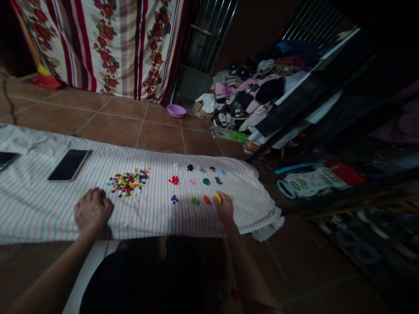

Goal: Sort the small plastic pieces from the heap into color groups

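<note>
A mixed heap of small coloured pieces (129,181) lies on a striped cloth (157,218). My left hand (93,209) rests on the cloth at the heap's near left, fingers curled, with whatever is under them hidden. To the right are small single-colour clusters, among them red pieces (173,180), dark green pieces (206,181), purple pieces (174,199), light green pieces (194,201) and orange pieces (207,199). At the near row's right end, my right hand (224,204) has its fingertips closed at yellow pieces (218,198).
A phone (70,165) lies left of the heap, with a second dark device (7,159) at the left edge. Beyond the cloth are a purple basin (176,110) and a pile of clothes (248,93) on the tiled floor.
</note>
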The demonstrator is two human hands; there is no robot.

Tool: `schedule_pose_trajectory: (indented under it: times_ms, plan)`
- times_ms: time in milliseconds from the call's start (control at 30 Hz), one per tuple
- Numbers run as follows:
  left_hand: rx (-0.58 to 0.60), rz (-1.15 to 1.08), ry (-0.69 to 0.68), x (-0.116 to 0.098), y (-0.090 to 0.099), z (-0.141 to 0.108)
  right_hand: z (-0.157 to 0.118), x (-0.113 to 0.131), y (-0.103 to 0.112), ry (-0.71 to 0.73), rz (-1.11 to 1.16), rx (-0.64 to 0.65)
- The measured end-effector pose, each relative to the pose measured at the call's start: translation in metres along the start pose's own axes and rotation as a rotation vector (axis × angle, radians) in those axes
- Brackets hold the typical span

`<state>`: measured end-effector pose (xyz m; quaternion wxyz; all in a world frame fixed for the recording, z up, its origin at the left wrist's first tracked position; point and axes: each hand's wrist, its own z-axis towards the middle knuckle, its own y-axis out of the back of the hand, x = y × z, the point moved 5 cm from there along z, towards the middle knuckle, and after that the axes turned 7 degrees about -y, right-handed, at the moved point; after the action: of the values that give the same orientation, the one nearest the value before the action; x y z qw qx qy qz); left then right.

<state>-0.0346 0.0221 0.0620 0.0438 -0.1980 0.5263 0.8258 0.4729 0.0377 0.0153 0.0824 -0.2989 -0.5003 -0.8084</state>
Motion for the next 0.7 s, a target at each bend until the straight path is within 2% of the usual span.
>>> schedule_pose_trajectory:
  times_ms: [233, 700]
  plan:
    - [-0.038, 0.035, 0.007, 0.0062, -0.0064, -0.0011, 0.0008, 0.003, 0.0034, 0.06, 0.031, -0.026]
    - [-0.063, 0.043, -0.018, 0.0093, -0.0083, -0.0017, -0.0002, -0.0038, 0.0042, 0.044, 0.097, -0.05]
